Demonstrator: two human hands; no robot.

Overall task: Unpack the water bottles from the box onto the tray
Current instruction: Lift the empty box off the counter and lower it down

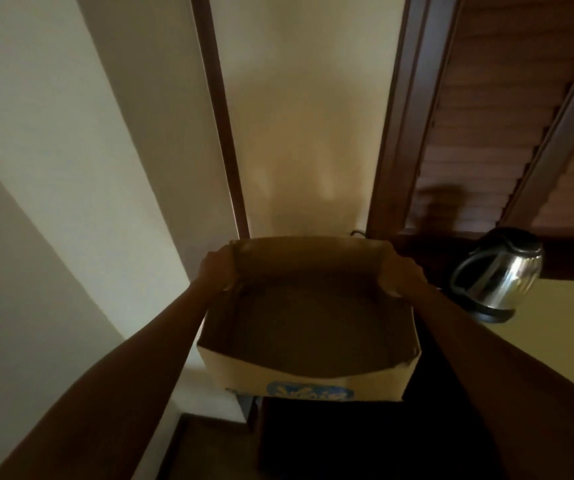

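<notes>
Your left hand (217, 270) grips the left wall of the cardboard box (308, 377) near its far corner, fingers curled over the rim and down the inside. Your right hand (402, 276) clamps the right wall the same way, near the opposite far corner. Both forearms reach forward along the box's sides. You hold the box between them, open top toward you, its floor bare brown cardboard with nothing in it that you can see. The near wall sags a little in the middle and carries a blue printed logo (309, 390) on its outer face, cut off at the lower edge.

Beyond the box's far rim, a cream wall panel (308, 116) rises between dark wooden frames. To your right, a stainless steel electric kettle (498, 273) with a black handle stands on its base on a pale countertop (566, 306), near your right wrist but apart from it. Behind the kettle is a brown louvred door (493, 109). Below the box the space is dark and hard to read.
</notes>
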